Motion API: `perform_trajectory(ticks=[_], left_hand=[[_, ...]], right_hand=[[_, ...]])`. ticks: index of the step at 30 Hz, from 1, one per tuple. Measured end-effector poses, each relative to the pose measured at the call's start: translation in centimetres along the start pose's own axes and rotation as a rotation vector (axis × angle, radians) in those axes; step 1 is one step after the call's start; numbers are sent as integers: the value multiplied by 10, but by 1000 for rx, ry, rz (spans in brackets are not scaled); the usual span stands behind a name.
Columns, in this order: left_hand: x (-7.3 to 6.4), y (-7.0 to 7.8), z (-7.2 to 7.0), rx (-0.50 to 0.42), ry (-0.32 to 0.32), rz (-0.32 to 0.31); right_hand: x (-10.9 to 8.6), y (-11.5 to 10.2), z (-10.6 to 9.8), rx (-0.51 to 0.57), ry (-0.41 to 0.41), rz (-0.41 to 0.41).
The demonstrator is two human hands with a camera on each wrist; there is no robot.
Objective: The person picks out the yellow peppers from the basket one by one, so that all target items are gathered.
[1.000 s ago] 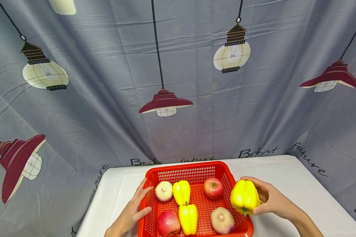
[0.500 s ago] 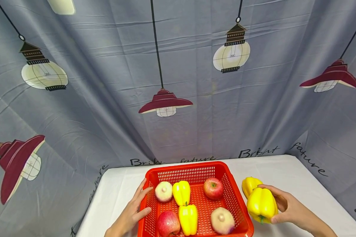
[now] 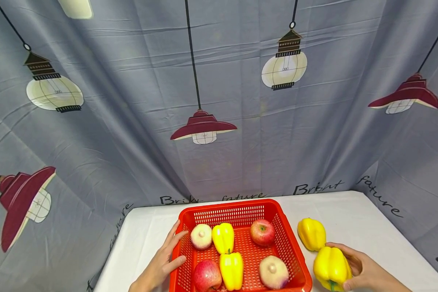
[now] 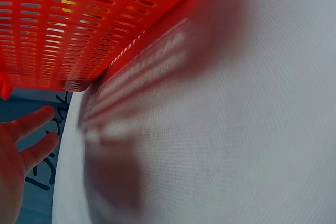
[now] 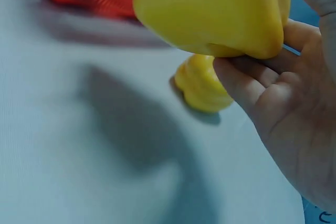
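My right hand [image 3: 361, 267] holds a yellow bell pepper [image 3: 331, 268] by its side, stem toward me, to the right of the red basket. In the right wrist view the held bell pepper [image 5: 215, 14] hangs above the white table, its shadow apart from it. Just beyond it, a second yellow bell pepper [image 3: 312, 234] lies on the tabletop. At the basket's left side is my left hand [image 3: 161, 259], fingers spread, fingertips at the rim. The left wrist view shows that hand's fingers [image 4: 37, 121] extended beside the basket wall [image 4: 105, 9].
The red plastic basket [image 3: 228, 204] holds two more yellow bell peppers [image 3: 231, 271], two red apples [image 3: 263, 232] and two pale, turnip-like vegetables [image 3: 273, 271]. White cloth covers the table [image 3: 336, 207]. A grey curtain [image 3: 219, 170] printed with lamps hangs behind.
My right hand has carried the bell pepper from over the basket's right rim, rightward and toward me. The pepper on the table has come into view. My left hand has stayed put.
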State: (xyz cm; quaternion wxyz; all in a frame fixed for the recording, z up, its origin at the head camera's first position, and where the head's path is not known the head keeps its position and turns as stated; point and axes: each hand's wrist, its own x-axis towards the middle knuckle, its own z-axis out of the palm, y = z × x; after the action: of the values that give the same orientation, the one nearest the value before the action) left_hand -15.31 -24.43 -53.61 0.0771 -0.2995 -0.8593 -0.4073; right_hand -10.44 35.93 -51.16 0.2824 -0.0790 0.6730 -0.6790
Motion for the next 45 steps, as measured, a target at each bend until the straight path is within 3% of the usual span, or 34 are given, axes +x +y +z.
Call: perform_trajectory(ticks=[3, 7, 12, 21, 27, 32, 38, 45], left_hand=[[0, 0, 0, 7, 4, 6], [-1, -1, 0, 16, 9, 6], [-1, -1, 1, -10, 6, -22], [0, -1, 2, -9, 19, -28], [1, 1, 2, 27, 12, 22], [1, 2, 1, 23, 7, 23], [1, 2, 1, -6, 2, 21], [0, 1, 1, 4, 8, 20]], right_hand=[[0, 7, -3, 59, 7, 86], [2, 14, -5, 2, 34, 131], [5, 20, -3, -62, 54, 171], [5, 24, 2, -28, 58, 209], [6, 19, 6, -49, 61, 257], [10, 13, 5, -46, 4, 232], [13, 14, -6, -87, -116, 137], [16, 13, -10, -184, -152, 93]])
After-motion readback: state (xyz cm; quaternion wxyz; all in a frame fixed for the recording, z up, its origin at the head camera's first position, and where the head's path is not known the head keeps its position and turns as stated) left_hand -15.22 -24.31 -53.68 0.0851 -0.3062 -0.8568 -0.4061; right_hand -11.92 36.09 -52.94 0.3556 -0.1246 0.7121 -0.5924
